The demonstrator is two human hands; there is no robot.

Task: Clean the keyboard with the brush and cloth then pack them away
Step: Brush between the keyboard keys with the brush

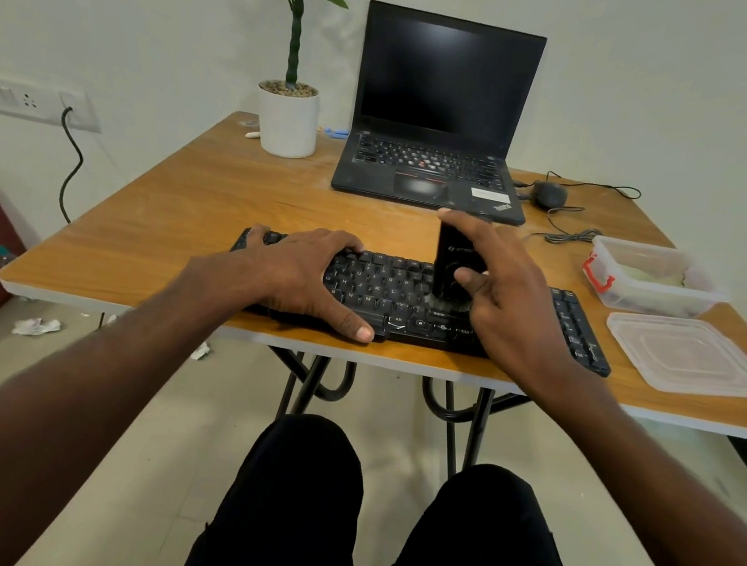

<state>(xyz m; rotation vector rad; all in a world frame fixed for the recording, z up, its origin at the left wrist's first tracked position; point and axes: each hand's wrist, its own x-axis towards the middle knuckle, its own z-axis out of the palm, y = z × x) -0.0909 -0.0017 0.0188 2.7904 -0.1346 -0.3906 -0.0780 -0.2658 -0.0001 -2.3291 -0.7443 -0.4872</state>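
A black keyboard lies along the front edge of the wooden table. My left hand rests flat over its left half, thumb at the front edge. My right hand grips a black brush upright, forefinger over its top and thumb on its face. The pale bristles touch the keys near the keyboard's middle. A pale cloth lies inside the clear plastic box at the right.
The box's clear lid lies near the table's front right corner. An open black laptop stands behind the keyboard, with a potted plant to its left and a mouse with tangled cable to its right.
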